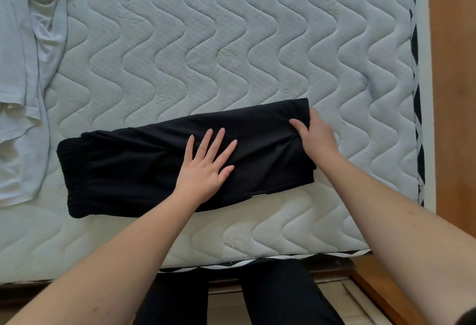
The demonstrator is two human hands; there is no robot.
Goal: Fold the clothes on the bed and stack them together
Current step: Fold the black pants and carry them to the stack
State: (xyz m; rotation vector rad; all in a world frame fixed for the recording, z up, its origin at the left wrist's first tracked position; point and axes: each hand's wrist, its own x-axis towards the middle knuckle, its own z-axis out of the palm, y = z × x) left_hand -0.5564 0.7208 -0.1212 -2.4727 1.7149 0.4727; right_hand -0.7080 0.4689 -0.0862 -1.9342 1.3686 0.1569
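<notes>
A pair of black trousers (134, 167) lies folded into a long band across the near part of the mattress, its elastic waistband at the left end. My left hand (206, 165) presses flat on the middle of the band, fingers spread and straight. My right hand (314, 134) grips the right end of the band, thumb on top and fingers curled under the fabric edge. A white garment (23, 72) with a black lettered band lies unfolded at the far left of the bed.
The quilted white mattress (231, 41) stretches bare beyond the trousers. Its right edge with black-and-white trim (417, 118) meets a wooden frame (453, 93). The near mattress edge (231, 260) is just in front of my black-clad legs (257, 296).
</notes>
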